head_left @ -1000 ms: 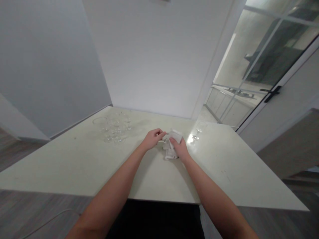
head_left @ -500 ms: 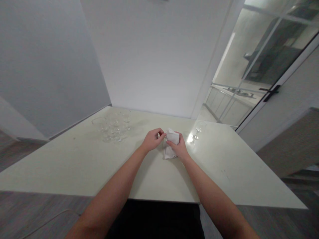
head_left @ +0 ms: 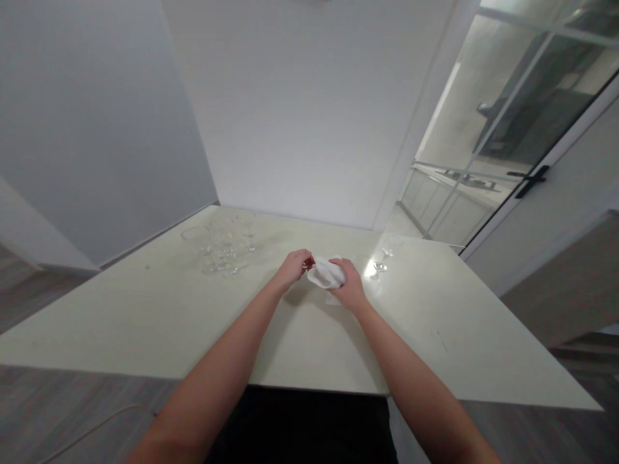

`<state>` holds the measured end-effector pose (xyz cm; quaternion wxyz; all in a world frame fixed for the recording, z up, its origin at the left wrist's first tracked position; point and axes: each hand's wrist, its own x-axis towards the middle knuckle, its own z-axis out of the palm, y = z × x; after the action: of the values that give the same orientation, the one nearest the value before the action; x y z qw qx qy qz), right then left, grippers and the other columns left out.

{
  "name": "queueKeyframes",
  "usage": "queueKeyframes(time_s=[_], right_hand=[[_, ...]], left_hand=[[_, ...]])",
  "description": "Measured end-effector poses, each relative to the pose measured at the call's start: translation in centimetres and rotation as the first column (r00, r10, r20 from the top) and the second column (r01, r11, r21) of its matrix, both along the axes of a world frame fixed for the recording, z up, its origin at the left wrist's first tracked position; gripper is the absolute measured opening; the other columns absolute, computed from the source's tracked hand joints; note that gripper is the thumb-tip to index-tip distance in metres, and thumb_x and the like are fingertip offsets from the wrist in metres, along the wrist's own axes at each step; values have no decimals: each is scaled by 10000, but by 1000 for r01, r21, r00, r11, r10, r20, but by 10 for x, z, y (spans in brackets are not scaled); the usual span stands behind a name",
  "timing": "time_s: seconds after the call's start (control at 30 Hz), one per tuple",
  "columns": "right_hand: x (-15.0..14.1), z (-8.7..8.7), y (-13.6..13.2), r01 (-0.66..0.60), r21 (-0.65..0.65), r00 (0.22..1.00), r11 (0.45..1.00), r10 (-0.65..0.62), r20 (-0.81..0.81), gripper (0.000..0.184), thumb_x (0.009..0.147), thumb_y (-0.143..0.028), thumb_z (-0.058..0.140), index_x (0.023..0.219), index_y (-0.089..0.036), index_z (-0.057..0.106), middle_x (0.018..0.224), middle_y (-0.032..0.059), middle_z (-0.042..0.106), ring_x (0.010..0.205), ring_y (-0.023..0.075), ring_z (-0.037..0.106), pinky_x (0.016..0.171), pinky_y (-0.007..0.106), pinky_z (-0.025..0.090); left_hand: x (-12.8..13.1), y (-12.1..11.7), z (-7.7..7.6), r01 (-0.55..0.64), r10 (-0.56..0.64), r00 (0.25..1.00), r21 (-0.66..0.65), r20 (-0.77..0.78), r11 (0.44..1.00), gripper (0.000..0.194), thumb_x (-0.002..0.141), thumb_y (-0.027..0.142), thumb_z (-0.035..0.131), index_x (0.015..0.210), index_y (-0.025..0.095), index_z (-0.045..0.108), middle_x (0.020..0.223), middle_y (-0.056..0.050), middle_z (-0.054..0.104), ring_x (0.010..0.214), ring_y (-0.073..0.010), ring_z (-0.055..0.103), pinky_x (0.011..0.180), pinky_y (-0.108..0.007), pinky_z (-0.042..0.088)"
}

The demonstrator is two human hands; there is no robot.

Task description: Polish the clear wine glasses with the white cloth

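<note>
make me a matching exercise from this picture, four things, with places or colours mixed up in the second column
1. cloth
2. lone stemmed glass
3. group of glasses
4. door handle

a. on the table, left of the left hand
b. black
c. gripped by the right hand
d. on the table, right of the right hand

Pairs: 1-c, 2-d, 3-a, 4-b

From my remote station I register the cloth [head_left: 326, 273] as soft, matt, creased fabric. The counter [head_left: 145, 328] presents a smooth, glossy top that returns a bright glare beside the single stemmed glass [head_left: 388, 248]. I read that piece and the clustered glassware [head_left: 228, 241] as clear, smooth, shiny glass. The wall [head_left: 309, 129] appears matt; the door handle [head_left: 532, 182], dark; the floor [head_left: 82, 406], wood-grained and dull.
</note>
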<state>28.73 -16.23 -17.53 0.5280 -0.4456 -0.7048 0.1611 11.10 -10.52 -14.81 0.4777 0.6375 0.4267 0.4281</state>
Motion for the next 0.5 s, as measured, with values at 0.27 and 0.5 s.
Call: queueKeyframes(time_s=[0.27, 0.5], right_hand=[[1, -2, 4, -392, -578, 730, 715, -141, -669, 381, 765, -505, 601, 914, -157, 644, 772, 63, 689, 659, 206, 628, 664, 376, 525], [5, -5, 6, -312, -529, 810, 789, -70, -583, 415, 701, -460, 700, 984, -165, 628, 857, 59, 685, 729, 197, 634, 706, 360, 529]], left_hand=[[-6, -17, 4, 214, -37, 951, 571, -306, 793, 362, 915, 377, 360, 652, 173, 503, 612, -7, 520, 603, -126, 487, 622, -257, 379], [-2, -11, 1, 130, 10, 967, 527, -254, 840, 390, 911, 375, 328, 629, 175, 508, 604, -18, 522, 620, -139, 490, 634, -263, 372]])
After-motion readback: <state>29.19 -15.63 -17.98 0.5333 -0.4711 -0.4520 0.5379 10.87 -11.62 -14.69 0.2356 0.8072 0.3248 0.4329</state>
